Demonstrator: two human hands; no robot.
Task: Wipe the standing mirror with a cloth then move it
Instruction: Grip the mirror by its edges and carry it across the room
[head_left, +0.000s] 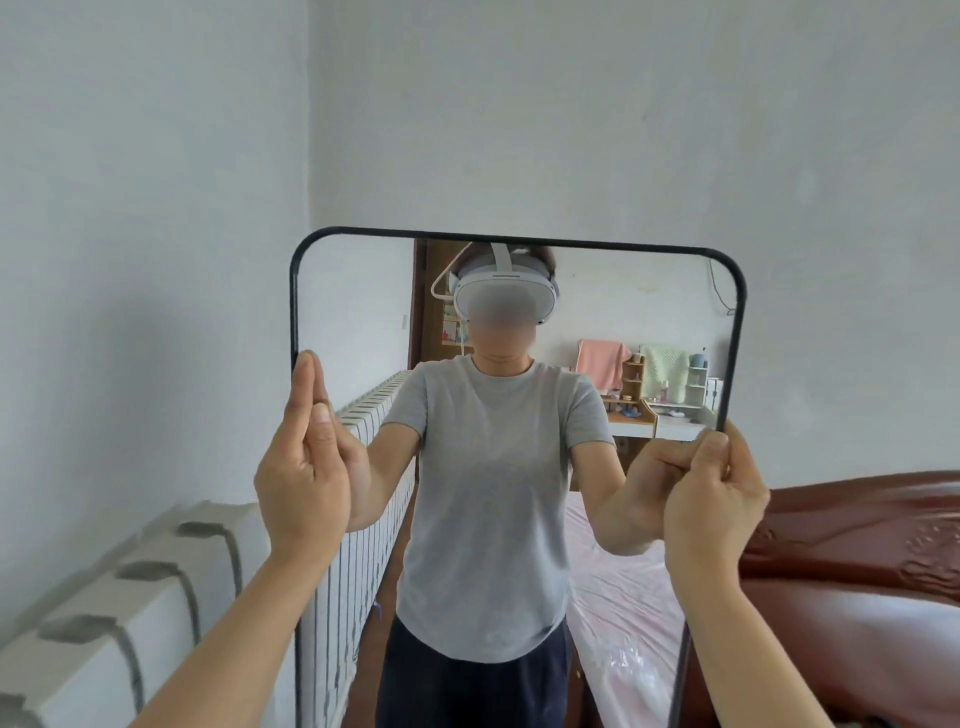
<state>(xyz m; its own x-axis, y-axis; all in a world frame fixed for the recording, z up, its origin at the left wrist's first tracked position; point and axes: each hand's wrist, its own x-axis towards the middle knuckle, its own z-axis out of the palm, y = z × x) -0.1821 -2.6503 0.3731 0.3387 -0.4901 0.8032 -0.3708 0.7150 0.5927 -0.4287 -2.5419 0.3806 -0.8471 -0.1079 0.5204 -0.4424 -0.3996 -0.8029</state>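
A: What are the hands doing closest to us?

B: The left hand (304, 462) is pressing flat along the left rail of the tall black-framed rectangular standing mirror (514, 415), fingers straight and close together, pointing up, thumb (323, 421) lying on the glass side. The right hand (714, 499) is curling tightly round the right rail, clamping it between thumb and folded fingers.

A: So which step is this?

B: I'm judging it as the moving step; no cloth is showing anywhere, though the mirror's foot is falling outside the view, so I cannot tell whether it is lifted.

A: And next?

B: Probably the left fingers need to be wrapping the rail properly before carrying, keeping both sides level.

A: How is it lying?

B: Its long axis is running vertically between the two hands, glass facing the person, top edge well above the fingertips. Left of the left hand a white radiator (104, 623) is sitting; right of the right hand, a dark red carved wooden bed end (857, 545); beyond, white walls (519, 104).
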